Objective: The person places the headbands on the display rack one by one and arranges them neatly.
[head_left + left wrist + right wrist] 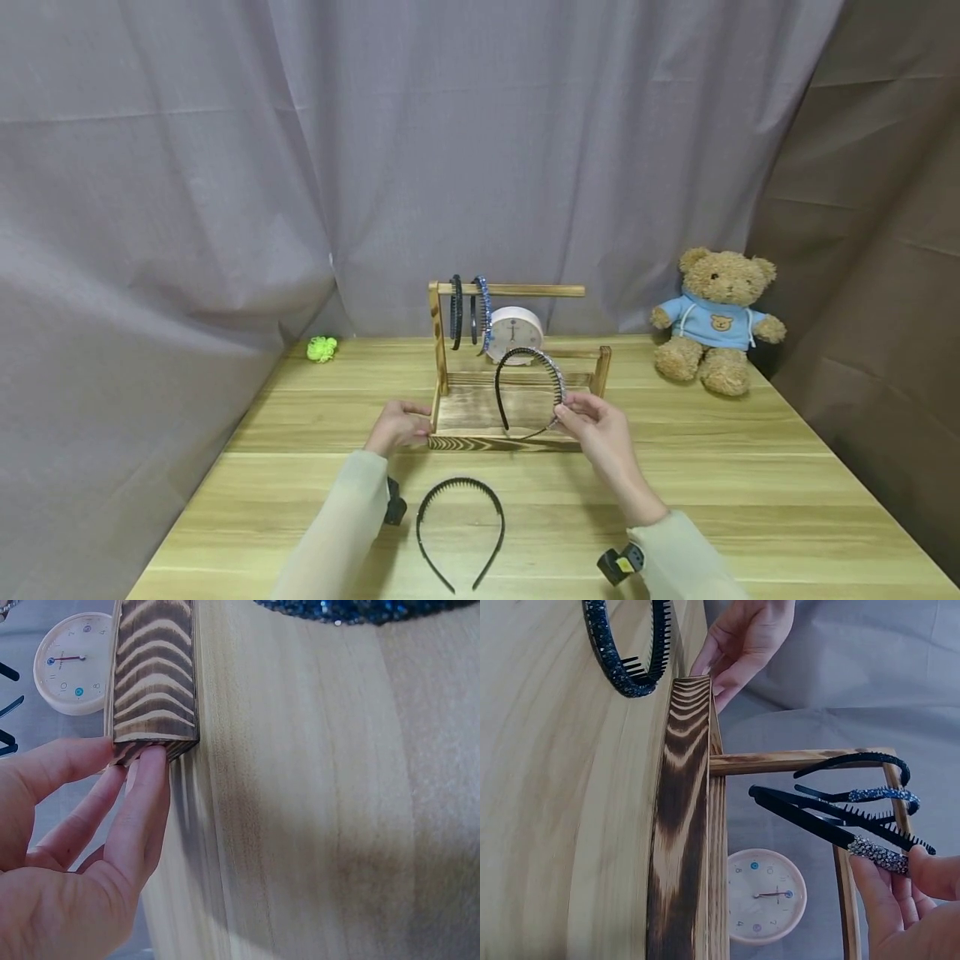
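My right hand pinches a black toothed headband with silvery stones by its side, in front of the wooden rack. The fingers of my left hand grip the rack's front left corner; in the left wrist view, they meet at the end of its dark-grained front rail. From the rack's upper bar hang a black headband and a blue sparkly headband, side by side near the left post. Another dark, glittery headband lies on the table before the rack, its ends toward me.
A round white clock stands behind the rack. At the back right sits a teddy bear in a blue hoodie. A bright green bundle lies at the back left, near the grey curtain.
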Available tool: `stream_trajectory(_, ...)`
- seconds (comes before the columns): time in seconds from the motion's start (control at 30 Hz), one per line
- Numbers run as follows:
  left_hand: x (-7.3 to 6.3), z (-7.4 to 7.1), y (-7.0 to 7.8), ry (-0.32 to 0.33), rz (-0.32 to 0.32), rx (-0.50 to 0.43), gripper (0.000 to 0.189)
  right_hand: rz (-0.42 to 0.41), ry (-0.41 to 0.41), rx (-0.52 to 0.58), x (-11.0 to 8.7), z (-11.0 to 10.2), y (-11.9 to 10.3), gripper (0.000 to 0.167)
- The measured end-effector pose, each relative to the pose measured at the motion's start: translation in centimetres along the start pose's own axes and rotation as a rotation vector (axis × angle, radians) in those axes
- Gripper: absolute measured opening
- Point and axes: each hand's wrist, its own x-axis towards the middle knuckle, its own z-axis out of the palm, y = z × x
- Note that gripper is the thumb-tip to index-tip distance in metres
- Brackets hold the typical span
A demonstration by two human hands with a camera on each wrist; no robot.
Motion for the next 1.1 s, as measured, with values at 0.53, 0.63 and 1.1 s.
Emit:
stream_trajectory(0.53,-0.1,-0.1,0.1,0.003,0.003,-0.006,0.034,-0.061,0.058,0.032,1.2,2.3,0.4,0.027)
stream_trajectory(0.63,-0.1,0.0,0.0,0.002,0.004,-0.014,0.035,-0.066,0.063,0.051,1.2,2.5,0.5,0.027)
stream_trajectory(1.1,-0.1,-0.2,0.0,0.003,0.013,-0.016,0.034,-0.087,0.07,0.064,1.5,2.6,0.6,0.029)
